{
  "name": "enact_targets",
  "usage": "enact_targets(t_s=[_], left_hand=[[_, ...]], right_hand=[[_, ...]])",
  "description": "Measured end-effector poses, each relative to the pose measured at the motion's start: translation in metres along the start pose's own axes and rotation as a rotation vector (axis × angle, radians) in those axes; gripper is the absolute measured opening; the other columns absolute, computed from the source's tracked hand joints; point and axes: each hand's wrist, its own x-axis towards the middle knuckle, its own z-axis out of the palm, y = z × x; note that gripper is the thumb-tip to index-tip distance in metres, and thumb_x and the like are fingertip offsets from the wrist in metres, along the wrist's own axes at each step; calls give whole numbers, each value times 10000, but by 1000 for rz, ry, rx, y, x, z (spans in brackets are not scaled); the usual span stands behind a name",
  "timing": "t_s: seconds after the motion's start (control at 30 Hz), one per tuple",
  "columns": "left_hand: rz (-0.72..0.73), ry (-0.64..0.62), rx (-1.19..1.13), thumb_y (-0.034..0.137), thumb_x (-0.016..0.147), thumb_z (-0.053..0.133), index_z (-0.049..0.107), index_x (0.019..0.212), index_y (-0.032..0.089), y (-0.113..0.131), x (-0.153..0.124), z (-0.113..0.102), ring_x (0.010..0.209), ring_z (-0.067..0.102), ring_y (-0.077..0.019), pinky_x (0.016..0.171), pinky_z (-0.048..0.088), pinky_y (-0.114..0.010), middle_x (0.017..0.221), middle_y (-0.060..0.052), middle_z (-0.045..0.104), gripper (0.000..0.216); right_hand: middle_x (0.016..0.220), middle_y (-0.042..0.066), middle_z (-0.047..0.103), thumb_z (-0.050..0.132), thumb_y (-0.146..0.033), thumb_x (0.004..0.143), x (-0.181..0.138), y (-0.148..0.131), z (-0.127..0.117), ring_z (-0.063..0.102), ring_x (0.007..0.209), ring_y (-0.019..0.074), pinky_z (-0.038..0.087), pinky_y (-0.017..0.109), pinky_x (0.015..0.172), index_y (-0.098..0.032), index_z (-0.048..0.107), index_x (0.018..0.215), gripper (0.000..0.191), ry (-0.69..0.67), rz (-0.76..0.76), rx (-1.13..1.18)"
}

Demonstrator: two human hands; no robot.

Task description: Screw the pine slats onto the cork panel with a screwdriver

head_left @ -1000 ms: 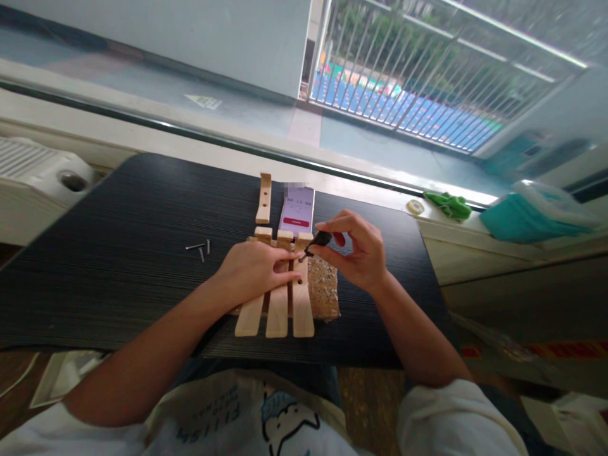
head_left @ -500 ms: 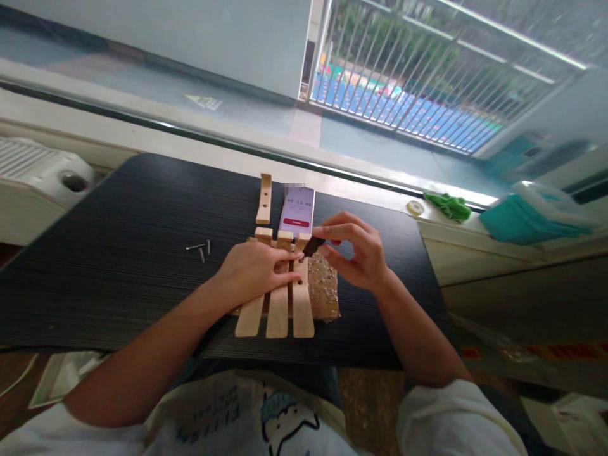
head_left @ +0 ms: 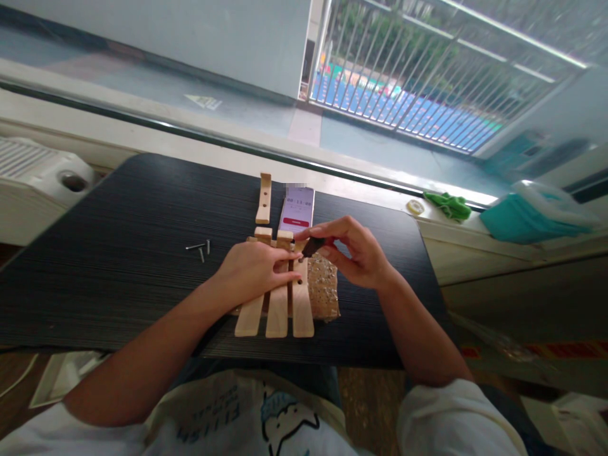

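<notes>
Three wooden slats point(head_left: 278, 310) lie side by side on a black table point(head_left: 118, 253), joined to a cross piece at their far end. My left hand point(head_left: 254, 269) rests on the slats with fingers pressed down, holding them near the top of the right slat. My right hand point(head_left: 354, 250) pinches a small black tool point(head_left: 313, 246) whose tip points at the top of the right slat, just by my left fingertips. A bubble-wrap bag point(head_left: 323, 288) lies under the slats on the right.
A phone point(head_left: 297, 209) with a lit screen lies beyond the slats. A loose wooden piece point(head_left: 263, 197) with holes lies left of it. Three small screws point(head_left: 199, 247) lie to the left. A green cloth point(head_left: 449, 204) and teal bag point(head_left: 522, 218) sit on the sill.
My right hand has moved left and slightly down, bringing the black tool closer to the top of the right slat. My left hand has stayed put.
</notes>
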Motion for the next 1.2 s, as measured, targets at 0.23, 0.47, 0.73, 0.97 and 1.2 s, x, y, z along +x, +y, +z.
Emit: enact_targets(t_s=[0.23, 0.47, 0.73, 0.97, 1.2], left_hand=[[-1, -15, 8, 646, 837, 521, 707, 1135, 311, 1, 1, -1, 900, 710, -290, 700, 503, -345, 986, -55, 763, 485], [8, -3, 15, 648, 837, 521, 703, 1138, 317, 1, 2, 1, 919, 709, -294, 703, 504, -345, 1000, -54, 761, 484], [5, -11, 19, 652, 837, 520, 693, 1158, 322, 1, 0, -1, 922, 708, -284, 690, 493, -328, 996, -50, 761, 492], [3, -15, 16, 654, 838, 515, 695, 1154, 326, 1, 0, -1, 900, 710, -294, 666, 483, -334, 962, -46, 766, 490], [5, -11, 9, 655, 837, 516, 685, 1166, 342, 1, 2, 0, 906, 709, -293, 673, 486, -337, 962, -36, 766, 485]], right_hand=[[927, 32, 691, 550, -181, 909, -1, 2, 0, 661, 801, 122, 491, 268, 622, -224, 533, 1148, 243, 36, 37, 34], [786, -12, 658, 616, -190, 873, -1, 5, -1, 536, 633, 86, 431, 252, 555, -250, 568, 1110, 249, 100, -19, -36], [847, -7, 675, 670, -174, 834, 3, 4, 0, 466, 580, 61, 433, 225, 534, -249, 575, 1048, 246, 157, -102, -122], [835, 4, 677, 710, -190, 809, 5, 6, 6, 522, 608, 69, 422, 214, 511, -233, 567, 994, 238, 225, -151, -152], [789, -18, 640, 731, -210, 790, 7, 7, 8, 482, 574, 61, 402, 206, 483, -231, 555, 953, 240, 304, -203, -232]])
